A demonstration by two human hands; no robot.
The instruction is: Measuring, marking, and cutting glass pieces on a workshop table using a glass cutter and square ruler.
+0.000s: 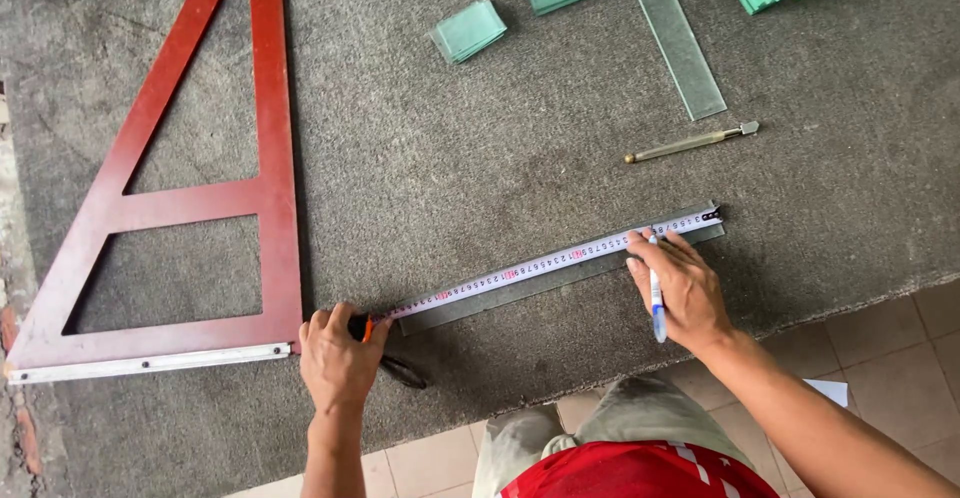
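Observation:
My left hand point(338, 356) grips the black and orange case of a tape measure, whose white blade point(540, 263) runs up to the right along a narrow strip of glass point(520, 293) on the grey carpeted table. My right hand point(680, 288) holds a blue and white marker pen point(656, 308) with its tip against the tape near the strip's right end.
A large red triangular wooden square point(200, 198) lies left. A glass cutter point(690, 142), another long glass strip point(675, 38) and several stacks of small glass pieces point(468, 30) lie at the back. The table's front edge point(850, 303) runs over a tiled floor.

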